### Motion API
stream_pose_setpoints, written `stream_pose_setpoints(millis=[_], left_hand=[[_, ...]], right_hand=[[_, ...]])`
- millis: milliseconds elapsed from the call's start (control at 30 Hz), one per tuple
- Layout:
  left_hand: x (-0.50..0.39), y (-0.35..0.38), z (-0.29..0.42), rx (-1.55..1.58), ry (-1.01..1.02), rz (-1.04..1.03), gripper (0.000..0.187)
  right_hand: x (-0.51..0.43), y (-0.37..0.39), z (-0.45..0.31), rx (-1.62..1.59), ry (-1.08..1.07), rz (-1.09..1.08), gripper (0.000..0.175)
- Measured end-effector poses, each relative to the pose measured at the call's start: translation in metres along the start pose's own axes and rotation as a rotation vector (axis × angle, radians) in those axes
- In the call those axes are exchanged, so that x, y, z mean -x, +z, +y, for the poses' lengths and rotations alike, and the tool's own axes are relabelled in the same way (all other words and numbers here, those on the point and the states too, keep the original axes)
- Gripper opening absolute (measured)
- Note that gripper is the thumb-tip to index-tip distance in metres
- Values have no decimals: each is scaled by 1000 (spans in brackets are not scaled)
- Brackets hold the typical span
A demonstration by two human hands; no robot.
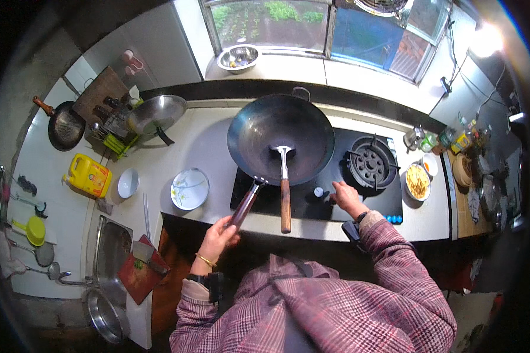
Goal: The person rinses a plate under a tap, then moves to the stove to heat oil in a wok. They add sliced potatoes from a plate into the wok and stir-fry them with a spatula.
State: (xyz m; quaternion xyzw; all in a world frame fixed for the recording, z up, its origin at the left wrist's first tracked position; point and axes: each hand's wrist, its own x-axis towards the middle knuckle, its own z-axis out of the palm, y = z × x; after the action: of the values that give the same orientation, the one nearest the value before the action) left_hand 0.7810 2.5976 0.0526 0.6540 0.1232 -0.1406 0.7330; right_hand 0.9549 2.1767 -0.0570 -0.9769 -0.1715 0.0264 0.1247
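My left hand (222,238) grips the dark wooden handle (243,209) of a large iron wok (251,128). The wok sits on the left side of a black glass gas hob (362,209). Inside it rests a wok spatula (285,194), its metal head on the wok's bottom and its wooden handle hanging over the near rim. My right hand (348,197) is over the hob's front, fingers beside the control knob (318,192); whether they touch it is unclear. The bare right burner (371,162) lies just beyond this hand.
To the right stand a bowl of pale cut strips (418,182), a small bowl (429,165) and several bottles (461,143). Leftward are a plate (190,189), a white bowl (128,182), a yellow oil jug (90,175), a lid (159,115), and a cleaver (143,252) on a red cutting board (134,280) by the sink (108,234).
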Motion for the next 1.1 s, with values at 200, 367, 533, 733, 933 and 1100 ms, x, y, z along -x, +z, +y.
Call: stream_pose_setpoints(millis=[200,367,533,733,933,1100], left_hand=[[-3,4,2,-5,-34,16,41],[-2,7,6,-19,-34,38,41],[-1,8,7,-22,-26,28,40],[1,8,4,-27,-23,47,37],[1,8,5,0,-16,38,37],[-1,8,6,27,-18,33,40]], right_hand=[[11,11,-30,171,-212,-58,39],[-1,25,-46,288,-178,-226,55],[-3,32,-46,364,-167,-241,54],[-7,35,-49,339,-128,-318,59],[-4,35,-49,356,-146,-289,57],[-4,34,-48,343,-146,-296,55]])
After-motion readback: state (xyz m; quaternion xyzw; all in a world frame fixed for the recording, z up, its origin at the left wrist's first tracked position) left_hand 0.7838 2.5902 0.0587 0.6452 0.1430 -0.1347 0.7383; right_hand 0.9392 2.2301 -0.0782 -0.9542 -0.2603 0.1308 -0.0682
